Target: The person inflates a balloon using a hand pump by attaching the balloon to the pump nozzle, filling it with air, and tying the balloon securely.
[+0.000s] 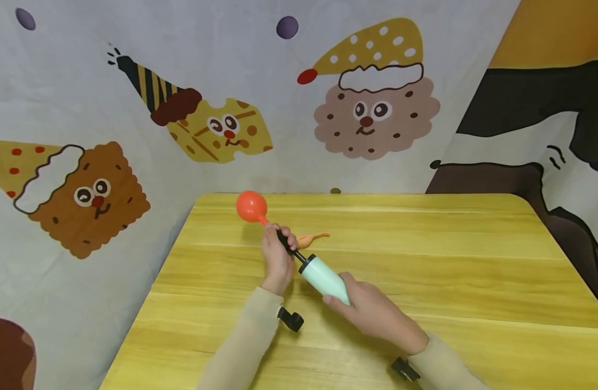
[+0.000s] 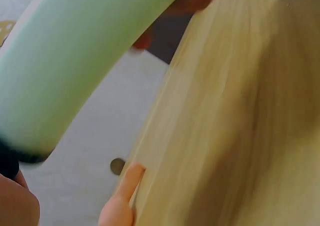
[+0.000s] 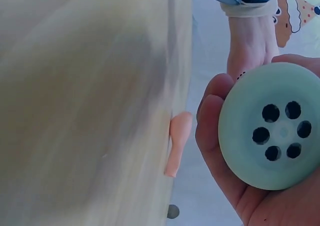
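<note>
The red balloon (image 1: 252, 206), just left of frame centre, looked light, fragile, best held by its neck; the left hand (image 1: 278, 259) gripped the balloon pump (image 1: 325, 277) by its black end, the right hand (image 1: 377, 312) by its mint barrel.

Saw yellow wood-grain table (image 1: 474, 260) w/ streaks running side to side, far corners rounded. Found limp orange balloon (image 1: 314, 238) lying on it, L of ctr, twd far edge, narrow neck pointing R, other end pt. hidden.
</note>
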`<state>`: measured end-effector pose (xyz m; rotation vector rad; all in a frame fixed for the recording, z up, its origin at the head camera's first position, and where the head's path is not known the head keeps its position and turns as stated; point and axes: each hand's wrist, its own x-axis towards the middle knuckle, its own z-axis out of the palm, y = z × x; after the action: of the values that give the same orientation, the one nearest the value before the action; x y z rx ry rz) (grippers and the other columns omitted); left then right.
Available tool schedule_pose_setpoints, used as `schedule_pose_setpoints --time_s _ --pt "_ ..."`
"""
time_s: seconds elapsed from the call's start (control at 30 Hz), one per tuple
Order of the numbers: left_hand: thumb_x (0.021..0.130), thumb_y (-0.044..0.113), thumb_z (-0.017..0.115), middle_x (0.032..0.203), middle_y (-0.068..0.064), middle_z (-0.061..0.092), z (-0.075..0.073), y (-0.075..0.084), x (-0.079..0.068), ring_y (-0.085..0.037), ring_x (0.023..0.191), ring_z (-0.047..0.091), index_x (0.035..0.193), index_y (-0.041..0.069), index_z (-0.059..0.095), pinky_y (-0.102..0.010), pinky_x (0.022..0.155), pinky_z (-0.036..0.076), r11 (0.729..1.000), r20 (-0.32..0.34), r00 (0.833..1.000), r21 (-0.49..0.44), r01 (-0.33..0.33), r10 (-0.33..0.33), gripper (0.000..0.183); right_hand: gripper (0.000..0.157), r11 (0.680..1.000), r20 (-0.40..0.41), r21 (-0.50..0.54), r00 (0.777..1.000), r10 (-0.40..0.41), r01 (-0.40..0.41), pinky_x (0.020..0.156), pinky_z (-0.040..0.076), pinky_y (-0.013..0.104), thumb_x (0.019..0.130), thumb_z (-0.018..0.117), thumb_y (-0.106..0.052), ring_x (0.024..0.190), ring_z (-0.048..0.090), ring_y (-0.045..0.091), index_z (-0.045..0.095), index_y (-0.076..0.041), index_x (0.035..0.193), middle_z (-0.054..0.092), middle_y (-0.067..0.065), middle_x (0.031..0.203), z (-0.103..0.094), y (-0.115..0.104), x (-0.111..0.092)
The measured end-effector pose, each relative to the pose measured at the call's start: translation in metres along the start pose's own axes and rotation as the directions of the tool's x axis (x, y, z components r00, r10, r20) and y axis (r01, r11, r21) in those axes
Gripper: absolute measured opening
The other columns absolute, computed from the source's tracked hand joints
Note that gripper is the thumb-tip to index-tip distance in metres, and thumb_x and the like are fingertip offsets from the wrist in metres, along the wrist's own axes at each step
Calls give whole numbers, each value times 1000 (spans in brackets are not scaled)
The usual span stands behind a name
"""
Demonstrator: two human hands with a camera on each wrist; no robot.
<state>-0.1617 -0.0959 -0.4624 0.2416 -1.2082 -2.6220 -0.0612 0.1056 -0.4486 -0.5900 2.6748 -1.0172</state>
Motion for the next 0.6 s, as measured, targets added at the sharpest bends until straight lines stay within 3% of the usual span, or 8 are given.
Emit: schedule_pose_setpoints --time_s 0.13,0.27,0.4,0.6 --pt "116 34 29 74 2 50 3 -6 -8 -9 54 46 95 14 43 -19 50 40 999 15 1000 27 22 -22 32 63 1000 -2 31 1000 0 0 46 46 29 103 54 -58 56 52 10 54 1 126 55 -1 73 1 -3 10" --pt "116 32 30 73 2 51 2 -9 -7 -9 53 47 94 14 44 -20 49 40 999 -13 1000 30 26 -26 32 64 999 -5 43 1000 2 -2 48 48 29 103 56 -56 59 54 11 54 2 129 57 -1 76 4 -2 13" --pt "116 34 30 73 2 50 2 -6 -2 -9 53 46 93 14 44 -20 48 40 998 -27 999 65 22 -20 33 65 997 -15 70 1000 15 -14 54 49 29 103 56 -55 65 55 11 53 3 134 59 -1 82 7 -1 10" --pt "116 31 29 72 1 50 0 5 15 -9 53 46 92 14 44 -19 47 39 1000 -40 999 18 -17 18 33 64 999 -37 34 999 24 -23 60 49 30 103 58 -55 74 57 11 54 -2 138 65 1 94 0 5 -10"
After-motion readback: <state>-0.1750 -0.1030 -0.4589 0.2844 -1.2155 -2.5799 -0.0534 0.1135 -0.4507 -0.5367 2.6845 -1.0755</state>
